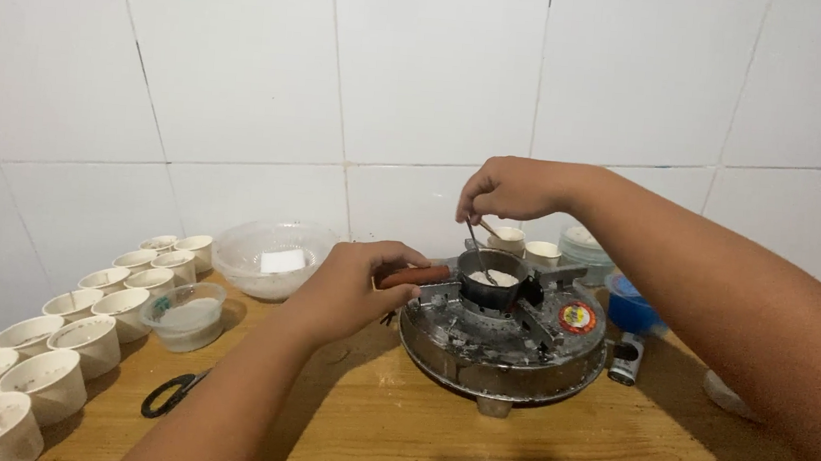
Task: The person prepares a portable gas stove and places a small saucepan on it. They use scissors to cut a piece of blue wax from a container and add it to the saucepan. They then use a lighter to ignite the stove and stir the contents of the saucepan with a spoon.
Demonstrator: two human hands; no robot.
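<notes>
Head view, looking down at a wooden worktop (435, 434) set against a white tiled wall (248, 75).

Left hand (353, 289): fingers closed around the reddish-brown handle (417, 276) of a small dark metal pot (492, 280). Thumb lies on top of the handle.

Right hand (515, 188): held above the pot, fingertips pinched together on the upper end of a thin metal spoon (477, 245). The spoon slants down, and its lower end sits in the white stuff (494, 278) inside the pot.

The pot stands at the centre of a round metal stove (503, 348), on its support arms. The stove top looks worn and spattered; a round red and yellow sticker (578, 317) sits on its right side. The stove stands on the worktop, right of centre.

Left edge: rows of white paper cups (85, 333), close together, running from near the wall toward the camera. Just beside them is a small clear bowl (188, 316) with whitish contents. Behind it, near the wall, is a larger clear plastic bowl (269, 259) with a white piece inside. Black-handled scissors (168, 395) lie flat in front of the small bowl.

Behind the stove: two more small cups (544, 252) and a clear lidded tub (583, 247). To the right is a blue container (632, 304), partly hidden by the right forearm. A lighter (625, 361) lies just beside the stove's right rim.
</notes>
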